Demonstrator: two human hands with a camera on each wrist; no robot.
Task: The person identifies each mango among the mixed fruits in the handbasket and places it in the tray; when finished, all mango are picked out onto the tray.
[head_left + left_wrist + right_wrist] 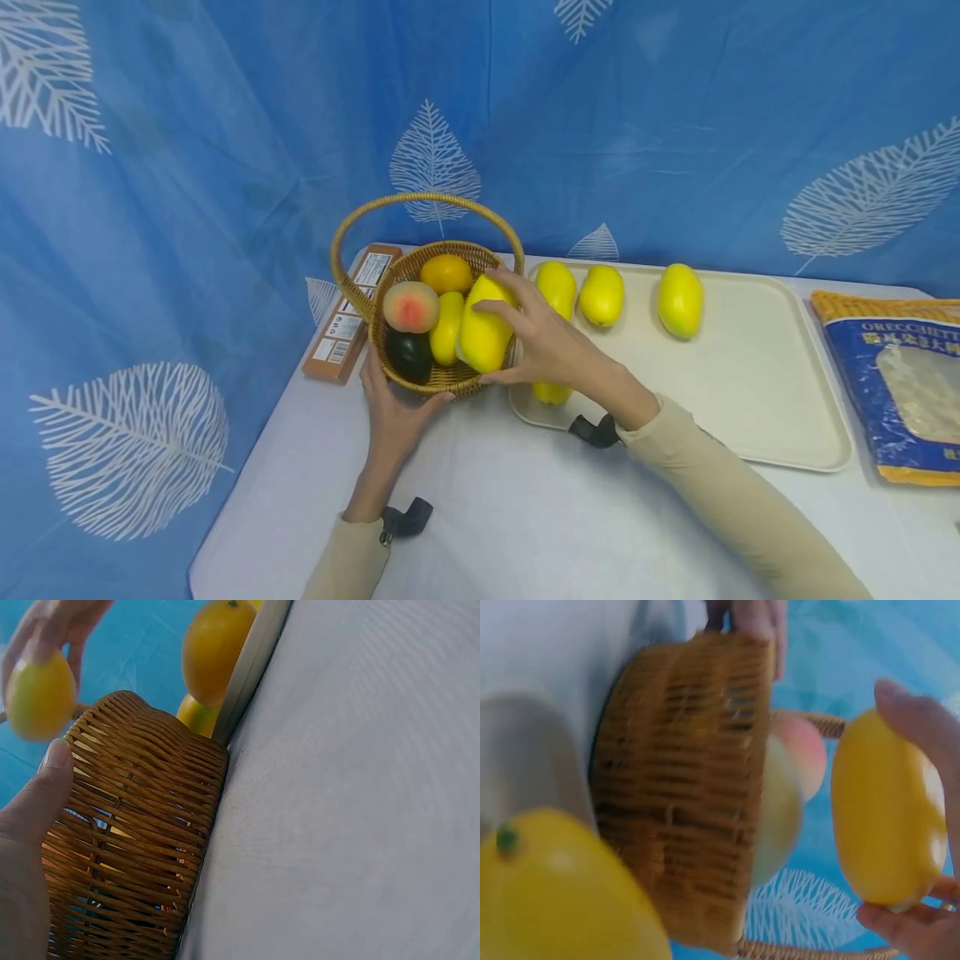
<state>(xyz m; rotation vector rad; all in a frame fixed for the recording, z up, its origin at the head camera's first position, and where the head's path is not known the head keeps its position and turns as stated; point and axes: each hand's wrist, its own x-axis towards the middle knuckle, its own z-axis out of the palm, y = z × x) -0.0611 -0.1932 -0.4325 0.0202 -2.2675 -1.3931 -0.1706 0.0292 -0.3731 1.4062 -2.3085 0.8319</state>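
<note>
My right hand [551, 337] holds a yellow mango [889, 810] over the right side of a wicker basket [142, 817], its fingers and thumb on opposite sides of the fruit. Low on the basket's near left side, my left hand [393, 421] grips the wall, thumb spread along the front and thumb tip right at the rim. Inside the basket lie a peach [411, 307], an orange-yellow fruit [446, 273], a dark green avocado [408, 356] and a long yellow mango [447, 329]. The basket's tall handle [427, 197] arches behind the fruit.
A cream tray [765, 375] to the right carries several yellow mangoes, among them one at the back [681, 301]. Past it lies a blue pasta bag [900, 383]. A brown box [337, 337] lies left of the basket, and a blue curtain [675, 125] hangs behind.
</note>
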